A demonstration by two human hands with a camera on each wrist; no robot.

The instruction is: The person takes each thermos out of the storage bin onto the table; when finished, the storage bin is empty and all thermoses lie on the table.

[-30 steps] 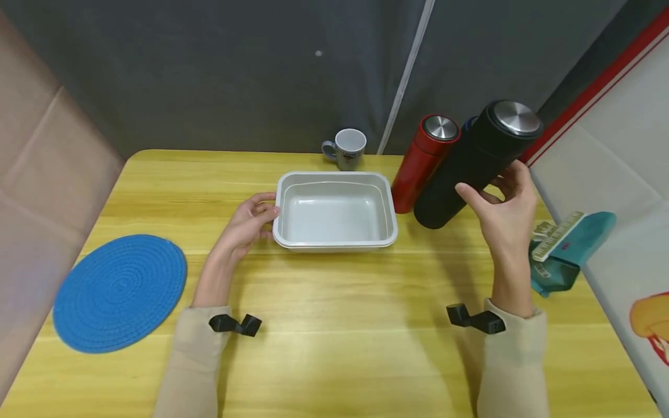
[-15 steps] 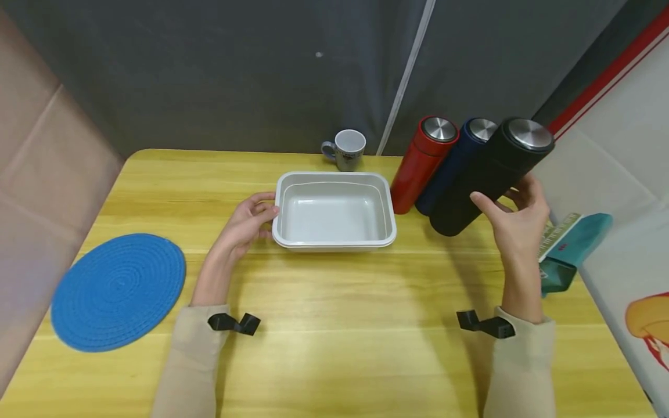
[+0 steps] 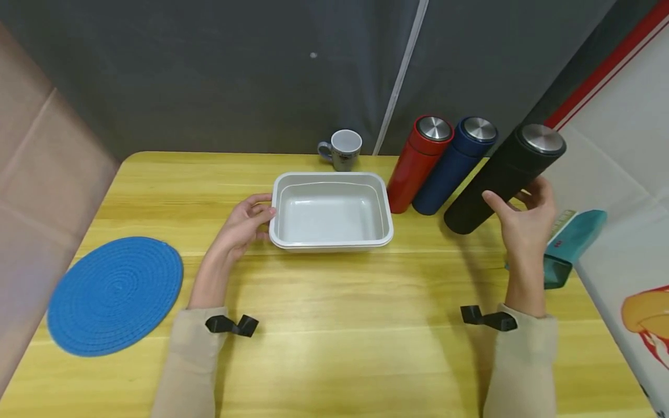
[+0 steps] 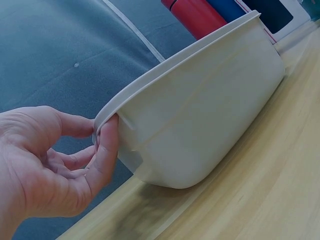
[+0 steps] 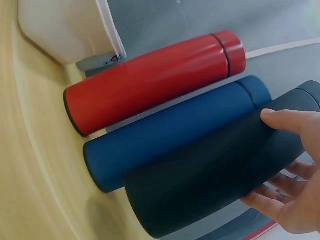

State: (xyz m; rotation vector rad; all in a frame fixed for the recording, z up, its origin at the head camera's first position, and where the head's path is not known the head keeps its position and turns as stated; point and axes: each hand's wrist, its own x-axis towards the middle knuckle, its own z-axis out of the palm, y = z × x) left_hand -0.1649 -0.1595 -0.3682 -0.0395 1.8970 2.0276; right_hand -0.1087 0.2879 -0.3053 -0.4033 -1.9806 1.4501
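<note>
My left hand (image 3: pixel 239 231) pinches the left rim of a pale grey plastic tub (image 3: pixel 331 244), thumb and finger meeting at its corner in the left wrist view. The tub has nothing in it. On the right, my right hand (image 3: pixel 529 227) grips a tall black thermos (image 3: pixel 496 181) with a steel-topped lid, thumb on the near side and fingers behind. In the right wrist view the thermos's base is close over the table, overlapping a blue thermos (image 5: pixel 175 134). A red thermos (image 3: pixel 417 165) stands between the blue one and the tub.
A small grey mug (image 3: pixel 345 151) stands behind the tub at the back edge. A round blue woven placemat (image 3: pixel 117 295) lies on the left of the wooden table (image 3: pixel 334 342). Beyond my right wrist is a teal pouch (image 3: pixel 574 244). A dark partition (image 3: pixel 209 75) rises behind.
My right hand has moved right and slightly toward me with the black thermos, uncovering the blue thermos and hiding more of the teal pouch. My left hand stays on the tub.
</note>
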